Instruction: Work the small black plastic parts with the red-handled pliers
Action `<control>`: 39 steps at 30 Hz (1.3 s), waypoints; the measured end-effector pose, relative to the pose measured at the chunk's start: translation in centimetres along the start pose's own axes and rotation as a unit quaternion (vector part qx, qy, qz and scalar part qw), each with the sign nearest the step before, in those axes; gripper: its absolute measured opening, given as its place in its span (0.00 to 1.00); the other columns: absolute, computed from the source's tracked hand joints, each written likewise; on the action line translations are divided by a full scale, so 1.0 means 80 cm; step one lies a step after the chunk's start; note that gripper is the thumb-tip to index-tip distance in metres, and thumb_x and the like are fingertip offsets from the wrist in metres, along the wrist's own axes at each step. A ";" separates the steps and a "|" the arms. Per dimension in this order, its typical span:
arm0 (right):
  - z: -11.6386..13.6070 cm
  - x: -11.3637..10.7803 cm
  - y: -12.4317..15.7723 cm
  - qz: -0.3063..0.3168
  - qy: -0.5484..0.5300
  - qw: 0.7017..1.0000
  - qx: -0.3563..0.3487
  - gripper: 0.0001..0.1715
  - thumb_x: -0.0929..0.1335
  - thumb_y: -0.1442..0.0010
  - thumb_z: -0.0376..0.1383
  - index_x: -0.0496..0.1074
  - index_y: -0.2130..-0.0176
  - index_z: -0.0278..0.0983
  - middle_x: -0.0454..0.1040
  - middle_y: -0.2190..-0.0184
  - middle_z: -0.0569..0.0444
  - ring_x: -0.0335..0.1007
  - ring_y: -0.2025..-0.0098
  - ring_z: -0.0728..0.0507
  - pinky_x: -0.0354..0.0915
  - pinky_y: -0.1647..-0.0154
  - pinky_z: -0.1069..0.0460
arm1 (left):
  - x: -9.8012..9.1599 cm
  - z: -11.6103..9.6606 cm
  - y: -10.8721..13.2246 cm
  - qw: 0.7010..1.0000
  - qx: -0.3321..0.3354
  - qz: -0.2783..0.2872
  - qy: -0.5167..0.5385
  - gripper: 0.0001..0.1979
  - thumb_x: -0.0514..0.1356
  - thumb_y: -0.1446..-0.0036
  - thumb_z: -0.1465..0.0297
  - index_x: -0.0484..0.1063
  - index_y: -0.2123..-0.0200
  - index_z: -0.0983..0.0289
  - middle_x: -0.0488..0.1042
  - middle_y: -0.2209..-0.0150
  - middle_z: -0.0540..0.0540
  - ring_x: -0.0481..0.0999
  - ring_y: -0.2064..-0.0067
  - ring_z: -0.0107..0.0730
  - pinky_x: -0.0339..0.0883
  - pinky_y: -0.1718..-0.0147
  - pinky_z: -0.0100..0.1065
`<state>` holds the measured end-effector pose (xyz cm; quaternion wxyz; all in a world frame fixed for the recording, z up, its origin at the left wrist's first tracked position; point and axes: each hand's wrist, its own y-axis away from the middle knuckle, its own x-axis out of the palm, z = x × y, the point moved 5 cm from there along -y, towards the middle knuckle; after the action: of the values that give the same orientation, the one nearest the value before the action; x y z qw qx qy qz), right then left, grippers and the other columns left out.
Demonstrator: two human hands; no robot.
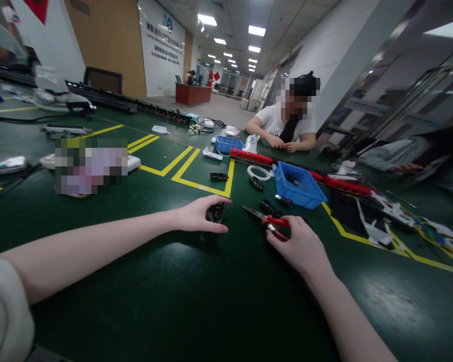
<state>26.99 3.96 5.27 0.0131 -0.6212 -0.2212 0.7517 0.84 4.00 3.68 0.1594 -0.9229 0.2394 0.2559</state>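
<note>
Over the desk (166, 311), my right hand (302, 246) grips the pliers (266, 219) by their red handles, the correct hold for a stiff, probably heavier tool. To its left, my left hand (197, 213) encloses the small black part (215, 213) between thumb and fingers; it should handle as light, rigid and slick: hold by the sides.

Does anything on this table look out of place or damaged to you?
Nothing looks clearly damaged. Only mildly untidy: some black parts lie loose beside the blue bin, while another dark piece lies inside it. The pliers in the right hand look normal.
</note>
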 end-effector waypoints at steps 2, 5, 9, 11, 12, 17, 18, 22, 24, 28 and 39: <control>-0.006 0.004 -0.002 0.011 -0.005 1.000 0.024 0.26 0.67 0.47 0.52 0.69 0.56 0.36 0.73 0.59 0.46 0.71 0.58 0.37 0.69 0.61 0.43 | -0.001 0.000 0.000 1.000 -0.010 0.002 0.017 0.35 0.66 0.47 0.59 0.62 0.38 0.61 0.66 0.40 0.59 0.67 0.40 0.46 0.61 0.43 0.46; -0.009 0.008 -0.003 0.019 -0.021 0.999 0.033 0.29 0.68 0.47 0.54 0.70 0.55 0.37 0.74 0.57 0.46 0.71 0.56 0.35 0.69 0.59 0.42 | -0.003 0.001 0.000 0.999 -0.021 0.005 0.040 0.30 0.63 0.44 0.58 0.65 0.40 0.60 0.70 0.44 0.58 0.70 0.45 0.45 0.63 0.45 0.45; -0.001 0.008 0.000 -0.004 -0.054 0.998 0.022 0.27 0.69 0.47 0.54 0.71 0.56 0.37 0.75 0.59 0.46 0.71 0.56 0.35 0.68 0.60 0.42 | -0.004 0.002 0.000 0.998 -0.013 0.019 0.064 0.27 0.60 0.42 0.57 0.67 0.42 0.61 0.72 0.48 0.57 0.72 0.49 0.44 0.64 0.48 0.44; 0.005 0.004 0.002 -0.037 -0.091 0.995 0.014 0.27 0.69 0.47 0.53 0.71 0.55 0.37 0.75 0.58 0.47 0.71 0.55 0.36 0.68 0.58 0.42 | -0.005 0.002 0.000 0.998 -0.010 0.016 0.066 0.27 0.61 0.42 0.57 0.66 0.41 0.61 0.73 0.49 0.57 0.72 0.49 0.43 0.64 0.48 0.44; 0.008 0.001 0.004 -0.054 -0.113 0.992 0.006 0.27 0.69 0.47 0.53 0.71 0.55 0.38 0.75 0.57 0.47 0.71 0.55 0.36 0.68 0.56 0.42 | -0.005 0.003 -0.001 0.998 -0.009 0.012 0.063 0.28 0.61 0.42 0.58 0.65 0.41 0.61 0.73 0.49 0.57 0.72 0.49 0.43 0.64 0.48 0.44; 0.025 -0.013 0.009 -0.094 -0.157 0.981 -0.063 0.27 0.71 0.46 0.48 0.70 0.51 0.39 0.75 0.55 0.48 0.71 0.53 0.38 0.67 0.52 0.43 | -0.007 0.001 0.000 0.999 0.006 -0.016 0.047 0.32 0.65 0.46 0.61 0.63 0.39 0.61 0.68 0.42 0.59 0.69 0.43 0.45 0.62 0.45 0.44; 0.028 -0.015 0.010 -0.091 -0.155 0.981 -0.075 0.27 0.71 0.47 0.48 0.70 0.50 0.39 0.75 0.55 0.48 0.71 0.53 0.38 0.67 0.52 0.42 | -0.006 0.000 0.000 0.999 0.012 -0.018 0.042 0.33 0.66 0.47 0.61 0.63 0.39 0.61 0.68 0.42 0.59 0.69 0.43 0.45 0.62 0.44 0.45; 0.035 -0.015 0.011 -0.064 -0.153 0.981 -0.099 0.28 0.71 0.47 0.48 0.70 0.49 0.40 0.75 0.54 0.47 0.71 0.52 0.36 0.67 0.51 0.40 | -0.005 -0.003 0.000 0.999 0.030 -0.018 0.022 0.35 0.67 0.49 0.61 0.63 0.39 0.60 0.66 0.41 0.59 0.67 0.41 0.46 0.60 0.42 0.47; 0.037 -0.013 0.011 -0.048 -0.157 0.981 -0.103 0.29 0.71 0.47 0.48 0.70 0.49 0.40 0.75 0.54 0.47 0.71 0.52 0.35 0.68 0.51 0.40 | -0.004 -0.003 0.000 0.999 0.035 -0.014 0.016 0.35 0.67 0.49 0.61 0.62 0.39 0.59 0.66 0.41 0.59 0.67 0.41 0.47 0.60 0.42 0.48; 0.040 -0.011 0.012 -0.038 -0.153 0.981 -0.110 0.29 0.71 0.48 0.49 0.70 0.49 0.40 0.75 0.54 0.47 0.71 0.51 0.35 0.67 0.50 0.39 | -0.003 -0.005 -0.001 0.998 0.053 -0.013 -0.009 0.36 0.68 0.51 0.61 0.62 0.39 0.59 0.66 0.41 0.60 0.67 0.41 0.48 0.60 0.42 0.48; 0.044 -0.005 0.013 -0.015 -0.153 0.983 -0.105 0.27 0.71 0.47 0.50 0.71 0.52 0.40 0.76 0.56 0.49 0.72 0.54 0.37 0.68 0.54 0.43 | 0.000 -0.005 0.000 0.997 0.068 -0.003 -0.045 0.38 0.69 0.51 0.60 0.62 0.39 0.61 0.66 0.41 0.61 0.67 0.41 0.47 0.60 0.42 0.46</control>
<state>24.01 1.76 5.73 -0.0748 -0.4936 -0.3072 0.8102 1.02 3.84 4.04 0.2334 -0.8981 0.2463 0.2796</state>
